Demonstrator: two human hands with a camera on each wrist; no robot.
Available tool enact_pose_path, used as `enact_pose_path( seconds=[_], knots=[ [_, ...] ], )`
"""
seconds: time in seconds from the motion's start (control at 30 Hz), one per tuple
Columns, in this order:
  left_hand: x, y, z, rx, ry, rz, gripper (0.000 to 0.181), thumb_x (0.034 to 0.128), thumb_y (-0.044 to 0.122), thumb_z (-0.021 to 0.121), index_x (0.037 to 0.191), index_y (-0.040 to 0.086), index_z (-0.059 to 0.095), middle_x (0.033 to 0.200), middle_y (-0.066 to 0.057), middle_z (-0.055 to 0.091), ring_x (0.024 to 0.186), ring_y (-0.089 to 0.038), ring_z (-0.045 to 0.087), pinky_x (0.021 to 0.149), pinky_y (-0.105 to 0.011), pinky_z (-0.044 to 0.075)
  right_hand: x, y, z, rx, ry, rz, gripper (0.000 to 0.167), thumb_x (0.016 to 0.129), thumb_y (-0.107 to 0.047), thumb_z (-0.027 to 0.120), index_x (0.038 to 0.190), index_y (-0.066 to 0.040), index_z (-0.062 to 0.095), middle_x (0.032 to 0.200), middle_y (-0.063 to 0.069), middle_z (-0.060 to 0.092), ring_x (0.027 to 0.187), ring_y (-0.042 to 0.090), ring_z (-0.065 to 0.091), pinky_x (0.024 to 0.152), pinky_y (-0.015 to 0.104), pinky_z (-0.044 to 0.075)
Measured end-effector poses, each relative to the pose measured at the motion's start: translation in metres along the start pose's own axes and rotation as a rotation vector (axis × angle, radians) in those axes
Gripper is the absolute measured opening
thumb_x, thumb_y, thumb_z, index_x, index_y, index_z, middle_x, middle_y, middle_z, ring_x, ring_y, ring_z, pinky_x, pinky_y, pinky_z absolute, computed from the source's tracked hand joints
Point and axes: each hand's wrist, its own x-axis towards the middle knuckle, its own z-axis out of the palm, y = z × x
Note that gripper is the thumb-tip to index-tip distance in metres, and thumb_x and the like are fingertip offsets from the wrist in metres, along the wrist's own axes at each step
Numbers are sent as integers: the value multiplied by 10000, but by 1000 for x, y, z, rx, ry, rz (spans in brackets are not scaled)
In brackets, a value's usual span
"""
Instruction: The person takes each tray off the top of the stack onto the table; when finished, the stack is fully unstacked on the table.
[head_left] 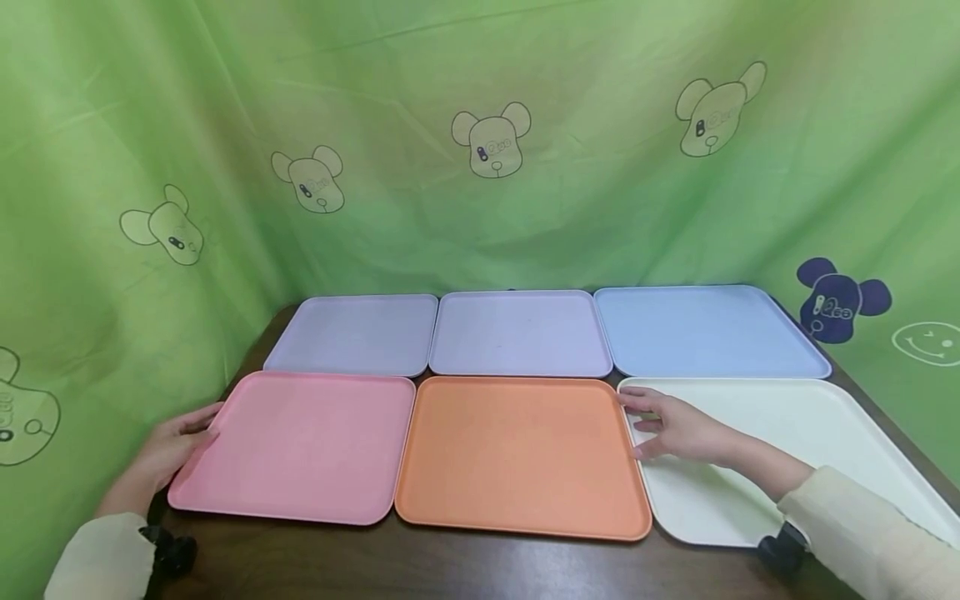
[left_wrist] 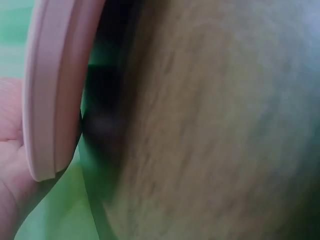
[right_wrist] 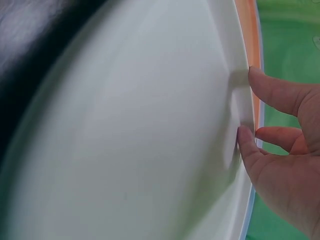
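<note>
A pink tray (head_left: 300,450) lies at the front left of the table. My left hand (head_left: 171,446) rests against its left edge with fairly straight fingers; in the left wrist view the tray's rim (left_wrist: 47,100) hides part of that hand. Beside the pink tray lies an orange tray (head_left: 525,458), and right of it a white tray (head_left: 750,492). My right hand (head_left: 678,427) reaches over the white tray, its spread fingers touching where the white and orange rims meet. The right wrist view shows the fingertips (right_wrist: 245,132) at the white tray's rim.
Behind stand a grey-lilac tray (head_left: 352,333), a lilac tray (head_left: 521,333) and a blue tray (head_left: 712,333) in a row. A green cloth (head_left: 390,233) with bear prints hangs round the brown table (head_left: 450,571). Narrow gaps part the trays.
</note>
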Motion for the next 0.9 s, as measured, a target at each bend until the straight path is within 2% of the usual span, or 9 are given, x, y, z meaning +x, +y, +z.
enact_pose_path(
  seconds=[0.07, 0.13, 0.3, 0.43, 0.53, 0.67, 0.8, 0.9],
  knots=[
    [0, 2, 1, 72, 20, 20, 536, 952, 137, 636, 1410, -56, 437, 1034, 189, 605, 881, 92, 543, 726, -168, 477, 0, 0, 0, 6, -1, 2, 917, 754, -41, 809, 1453, 154, 247, 1516, 342, 163, 1243, 553, 397, 865, 383, 518],
    [-1, 2, 3, 103, 27, 33, 544, 958, 125, 622, 1393, -118, 402, 1043, 165, 606, 872, 101, 534, 721, -169, 474, 0, -1, 0, 11, -3, -3, 916, 756, -38, 807, 1452, 157, 244, 1517, 342, 159, 1244, 557, 392, 865, 381, 518],
    [-3, 1, 6, 94, 40, 52, 525, 958, 125, 619, 1376, -126, 424, 974, 275, 561, 859, 124, 517, 715, -163, 469, 0, -1, 0, 14, -4, -10, 911, 757, -30, 804, 1448, 163, 243, 1516, 344, 158, 1243, 561, 390, 863, 374, 519],
    [-2, 1, 7, 134, 52, 71, 519, 949, 97, 625, 1364, -143, 427, 975, 252, 572, 849, 116, 511, 703, -173, 473, -1, -2, 1, 18, -8, -24, 901, 758, -4, 794, 1442, 177, 235, 1510, 356, 148, 1236, 566, 392, 859, 376, 521],
    [-2, 2, 8, 184, 61, 87, 515, 937, 69, 631, 1350, -162, 428, 1003, 154, 617, 835, 94, 511, 690, -192, 479, -1, -2, 1, 28, -10, -28, 899, 758, 7, 789, 1439, 183, 230, 1510, 358, 139, 1236, 570, 388, 859, 375, 520],
    [-1, 4, 8, 230, 54, 82, 509, 934, 54, 625, 1349, -164, 428, 1078, -65, 661, 827, 76, 509, 686, -209, 481, -2, -2, 1, 43, -10, -24, 908, 754, 12, 789, 1440, 185, 220, 1510, 358, 135, 1239, 576, 377, 861, 374, 519],
    [-1, 6, 7, 264, 40, 64, 503, 934, 51, 620, 1354, -156, 434, 1162, -256, 616, 822, 79, 499, 682, -215, 482, -2, -2, 1, 47, -10, -27, 915, 752, 14, 790, 1440, 188, 213, 1507, 363, 135, 1238, 581, 373, 859, 371, 521],
    [-1, 8, 7, 283, 34, 61, 496, 932, 41, 615, 1354, -152, 439, 1203, -315, 576, 824, 84, 488, 682, -216, 482, -2, -3, 1, 42, -10, -33, 907, 752, 12, 790, 1436, 191, 222, 1509, 363, 130, 1236, 580, 376, 858, 370, 521]
  ],
)
